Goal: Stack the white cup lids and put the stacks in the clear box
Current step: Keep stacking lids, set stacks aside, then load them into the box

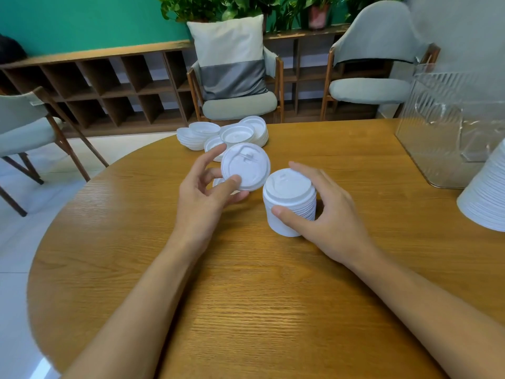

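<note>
1. Left hand (203, 191) pinches one round white plastic cup lid (245, 166) by its rim, tilted, just left of the stack, probably ready for seating on top.
2. Right hand (328, 214) grips the short stack of white lids (288, 188) mid-table, steadying it.
3. Clear ribbed plastic box (442, 127) stands far right; loose lids (226, 135) lie far centre.

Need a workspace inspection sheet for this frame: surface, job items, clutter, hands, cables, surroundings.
Surface: round wooden table.
Job's things: single lid held above the table beside the short stack, which stands upright on it; loose lids heaped at the far edge; tall stack at the right edge; clear box at far right, contents unclear.
Clutter: nothing seen.
Hands: left hand pinches the single lid between thumb and fingers; right hand grips the short stack.
Cables: nothing seen.
Surroundings: chairs, one with a cushion; wooden shelf; plants.
</note>
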Demonstrator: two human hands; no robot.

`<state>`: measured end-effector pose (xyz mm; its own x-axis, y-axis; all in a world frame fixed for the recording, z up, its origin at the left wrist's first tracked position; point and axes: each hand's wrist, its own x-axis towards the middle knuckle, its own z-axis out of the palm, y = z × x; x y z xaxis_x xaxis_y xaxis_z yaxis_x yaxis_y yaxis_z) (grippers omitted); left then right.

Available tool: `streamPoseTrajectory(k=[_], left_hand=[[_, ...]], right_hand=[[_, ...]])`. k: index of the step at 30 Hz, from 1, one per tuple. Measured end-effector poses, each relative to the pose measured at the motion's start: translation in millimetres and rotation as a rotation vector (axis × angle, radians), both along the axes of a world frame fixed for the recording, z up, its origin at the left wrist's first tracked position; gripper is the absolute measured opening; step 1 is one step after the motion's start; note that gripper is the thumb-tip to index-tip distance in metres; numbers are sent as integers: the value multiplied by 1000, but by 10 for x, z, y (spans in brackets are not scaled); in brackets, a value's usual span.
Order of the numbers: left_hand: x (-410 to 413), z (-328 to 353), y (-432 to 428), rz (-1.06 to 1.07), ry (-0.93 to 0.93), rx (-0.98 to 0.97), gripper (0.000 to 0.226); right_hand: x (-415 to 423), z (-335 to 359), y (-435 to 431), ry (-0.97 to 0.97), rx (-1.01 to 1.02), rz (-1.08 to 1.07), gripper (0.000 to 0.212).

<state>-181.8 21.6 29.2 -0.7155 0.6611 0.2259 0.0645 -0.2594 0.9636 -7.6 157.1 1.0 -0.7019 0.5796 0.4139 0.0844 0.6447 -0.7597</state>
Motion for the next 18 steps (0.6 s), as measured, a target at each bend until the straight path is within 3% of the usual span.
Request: streamPoseTrajectory(k=[5,11,15,18], left_hand=[[11,16,-5,-201,-206,51,50],[138,-36,10,-105,184,-152,46],[175,-107,24,-88,336,-232,33],[128,-109,9,-90,396,-260,48]], right_hand=[[8,23,7,13,-13,-3,89],[12,34,7,6,-18,32,91],[9,19,-4,21,-5,43,83],[12,15,-14,27,-29,68,81]])
